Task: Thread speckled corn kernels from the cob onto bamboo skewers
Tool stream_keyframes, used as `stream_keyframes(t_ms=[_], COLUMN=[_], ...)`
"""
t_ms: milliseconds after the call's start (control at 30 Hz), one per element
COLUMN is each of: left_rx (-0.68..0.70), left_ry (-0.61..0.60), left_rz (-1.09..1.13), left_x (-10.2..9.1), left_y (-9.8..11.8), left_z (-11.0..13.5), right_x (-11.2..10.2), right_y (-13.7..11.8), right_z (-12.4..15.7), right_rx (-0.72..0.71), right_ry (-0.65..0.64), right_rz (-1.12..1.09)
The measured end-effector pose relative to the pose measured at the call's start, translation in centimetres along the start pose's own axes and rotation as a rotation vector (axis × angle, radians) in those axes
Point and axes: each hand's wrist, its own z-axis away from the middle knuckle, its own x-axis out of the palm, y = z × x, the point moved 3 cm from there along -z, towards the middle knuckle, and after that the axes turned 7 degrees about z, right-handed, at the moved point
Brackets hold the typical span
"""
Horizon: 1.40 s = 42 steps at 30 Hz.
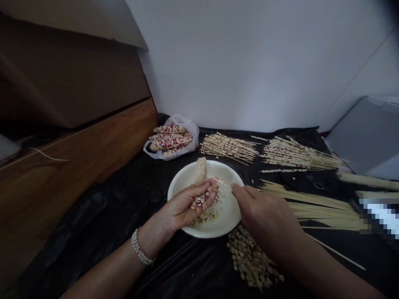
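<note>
Over a white bowl (175,182), my left hand (190,201) is palm up and cups several corn kernels (199,201), cream and dark red. Its thumb and fingertips close near the tip of a thin wooden skewer (225,184), where a few pale kernels sit. My right hand (262,205) pinches that skewer from the right. A stick (336,251) shows beyond the right wrist; whether it is the same skewer's rear end I cannot tell. In the bowl a stripped corn cob (201,167) leans at the far rim, and loose kernels lie at the bottom.
Behind the bowl, a plastic bag (193,132) holds red-speckled corn cobs (171,142). Two piles of kernel-threaded skewers (224,146) (286,153) lie at the back. Bare skewers (324,211) are at right. A kernel heap (251,257) lies in front on black plastic sheeting (124,211).
</note>
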Motion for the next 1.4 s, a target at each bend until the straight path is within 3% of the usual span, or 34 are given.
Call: stream_keyframes(t_ms=[267, 767, 1167, 1400], left_rx=[-0.052, 0.073, 0.081, 0.071], left_ry=[-0.024, 0.009, 0.039, 0.039], left_rz=[-0.042, -0.077, -0.036, -0.015], left_x=[0.04, 0.13, 0.06, -0.45], left_y=[-0.02, 0.15, 0.08, 0.29], left_z=[0.24, 0.14, -0.05, -0.29], right_x=[-0.11, -0.23, -0.03, -0.19], right_y=[0.13, -0.02, -0.12, -0.28], right_z=[-0.03, 0.04, -0.04, 0.0], right_rx=[0.009, 0.012, 0.013, -0.006], right_ry=[0.001, -0.101, -0.127, -0.049], right_rz=[0.0, -0.004, 0.041, 0.042])
